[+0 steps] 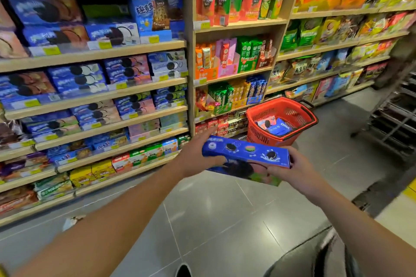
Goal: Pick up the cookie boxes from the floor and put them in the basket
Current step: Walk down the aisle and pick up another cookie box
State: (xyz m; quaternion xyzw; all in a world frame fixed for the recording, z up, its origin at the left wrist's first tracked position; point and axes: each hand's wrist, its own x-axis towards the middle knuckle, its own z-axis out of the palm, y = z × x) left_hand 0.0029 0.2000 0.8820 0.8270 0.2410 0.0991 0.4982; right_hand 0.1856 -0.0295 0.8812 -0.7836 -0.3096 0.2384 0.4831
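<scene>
We hold a long blue cookie box [246, 152] stacked on a second box [247, 173] in the air, near the red basket [258, 114] on the grey floor [213, 220]; our left hand [198, 155] grips their left end, our right hand [290, 168] curls round the right end; two blue packs [278, 129] lie in the basket; stocked shelves [94, 54] stand to the left.
</scene>
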